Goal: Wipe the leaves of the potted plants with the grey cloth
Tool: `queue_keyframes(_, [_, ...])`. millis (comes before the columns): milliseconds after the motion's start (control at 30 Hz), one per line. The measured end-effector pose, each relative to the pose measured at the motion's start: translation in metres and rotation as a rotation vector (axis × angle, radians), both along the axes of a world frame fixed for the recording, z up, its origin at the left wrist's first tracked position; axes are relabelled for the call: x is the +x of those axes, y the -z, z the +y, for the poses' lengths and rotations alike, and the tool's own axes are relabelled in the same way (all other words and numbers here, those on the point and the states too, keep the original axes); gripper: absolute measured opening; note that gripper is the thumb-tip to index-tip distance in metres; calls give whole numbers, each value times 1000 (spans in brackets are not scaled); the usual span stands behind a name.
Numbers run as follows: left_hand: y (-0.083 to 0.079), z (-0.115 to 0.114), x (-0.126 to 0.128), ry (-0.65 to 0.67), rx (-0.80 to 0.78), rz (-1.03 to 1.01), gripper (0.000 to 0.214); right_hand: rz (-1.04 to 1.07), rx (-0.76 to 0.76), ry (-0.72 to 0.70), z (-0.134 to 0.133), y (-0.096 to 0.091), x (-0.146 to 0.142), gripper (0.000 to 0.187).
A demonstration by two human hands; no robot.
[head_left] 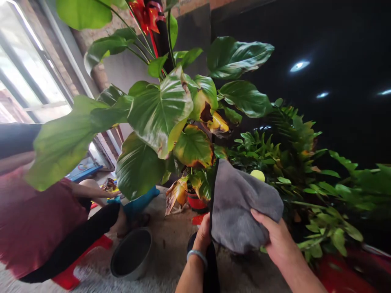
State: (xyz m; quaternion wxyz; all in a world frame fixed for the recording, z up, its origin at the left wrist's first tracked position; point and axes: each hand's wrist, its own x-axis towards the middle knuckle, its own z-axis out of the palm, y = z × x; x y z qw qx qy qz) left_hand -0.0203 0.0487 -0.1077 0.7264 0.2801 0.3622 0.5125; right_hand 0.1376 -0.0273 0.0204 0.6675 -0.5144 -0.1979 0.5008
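A grey plush cloth (241,207) with a dark edge hangs spread out in front of the plants. My right hand (276,236) grips its lower right side, thumb on top and the other fingers hidden beneath. At the cloth's lower left edge, my left hand (203,236) closes on the dark border; its fingers are mostly out of sight behind it. A bangle circles my left wrist. Just beyond stands a large-leaved potted plant (163,108), with several yellow and browned leaves (195,144) low down. Its red pot (197,202) shows partly behind the cloth.
To the left, a person in a dark red top (39,221) sits on a red stool (77,260). A dark basin (131,252) stands on the floor. Bushy green plants (305,175) fill the right, before a shiny black panel (320,53).
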Motion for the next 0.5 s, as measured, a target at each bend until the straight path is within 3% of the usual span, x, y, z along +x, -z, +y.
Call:
queue_keyframes(100, [3,4,-3,67,3,1,46,-40,-64,32,7,12,-6,42])
queue_keyframes(200, [4,10,-11,188,-39,10,59,-103,-227,-89,-17,43,-3,41])
queue_keyframes(267, [3,10,-15,244,-42,9,62,-138,-295,-147,-35,53,2,42])
queue_keyframes(367, [0,6,-15,257,-13,-18,58,-147,-236,-104,-40,40,5,48])
queue_keyframes(500, [-5,1,-12,216,35,-38,49,-206,-77,91,-2,10,3,49])
